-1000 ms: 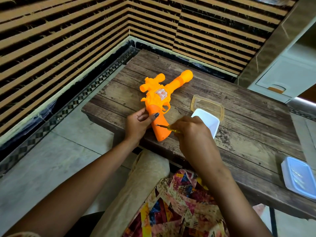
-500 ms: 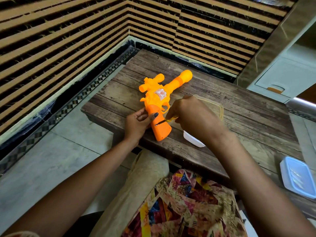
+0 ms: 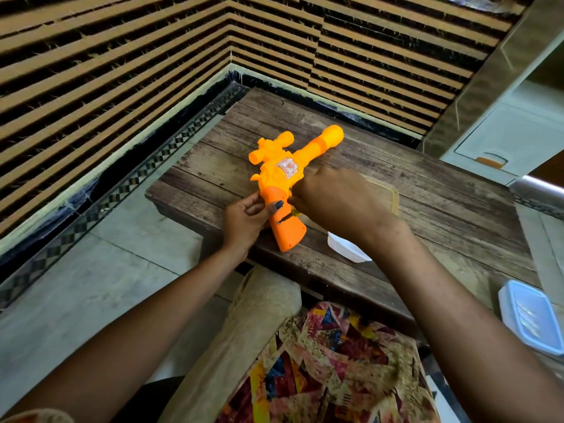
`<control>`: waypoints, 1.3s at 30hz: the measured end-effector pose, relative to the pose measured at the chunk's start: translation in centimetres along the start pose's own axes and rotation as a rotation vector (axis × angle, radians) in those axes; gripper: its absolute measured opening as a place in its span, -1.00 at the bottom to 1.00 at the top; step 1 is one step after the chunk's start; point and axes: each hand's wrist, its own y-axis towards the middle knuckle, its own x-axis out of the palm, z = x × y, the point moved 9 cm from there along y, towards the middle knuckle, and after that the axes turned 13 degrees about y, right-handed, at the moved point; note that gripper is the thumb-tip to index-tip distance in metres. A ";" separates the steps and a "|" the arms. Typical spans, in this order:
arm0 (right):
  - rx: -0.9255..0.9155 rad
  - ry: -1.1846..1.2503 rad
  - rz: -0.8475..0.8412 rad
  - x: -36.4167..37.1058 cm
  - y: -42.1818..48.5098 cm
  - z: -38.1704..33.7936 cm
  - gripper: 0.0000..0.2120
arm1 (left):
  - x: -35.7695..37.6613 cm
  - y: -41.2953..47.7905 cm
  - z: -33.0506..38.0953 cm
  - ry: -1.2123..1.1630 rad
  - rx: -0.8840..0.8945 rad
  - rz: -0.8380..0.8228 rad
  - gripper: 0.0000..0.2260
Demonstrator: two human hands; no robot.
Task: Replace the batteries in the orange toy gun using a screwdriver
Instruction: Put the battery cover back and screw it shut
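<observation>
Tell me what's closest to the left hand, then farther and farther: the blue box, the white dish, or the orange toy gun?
1. Orange toy gun, held by the left hand.
2. White dish, a bit to the right.
3. Blue box, far off at the right.

— Colours?
— The toy gun (image 3: 282,181) is orange; a pale blue box (image 3: 532,319) sits at four o'clock.
— Patterns?
— My lap cloth (image 3: 329,364) is multicoloured patchwork; the wall (image 3: 381,41) at twelve, tan-and-dark stripes.
</observation>
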 end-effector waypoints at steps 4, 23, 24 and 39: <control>0.051 0.104 -0.037 0.5 -0.5 0.6 -0.72 | 0.1 0.0 0.0 -0.014 -0.005 -0.007 -0.51; 0.203 0.206 0.029 1.6 -1.7 0.9 -0.68 | -0.1 -0.3 0.4 -0.007 0.019 0.006 -0.50; 0.204 0.253 0.036 1.7 -1.7 0.8 -0.70 | -0.2 -0.3 0.3 -0.006 0.018 0.003 -0.51; 0.253 0.167 0.107 0.9 -2.4 1.9 -0.81 | -0.3 -0.6 0.9 0.016 0.064 0.033 -0.47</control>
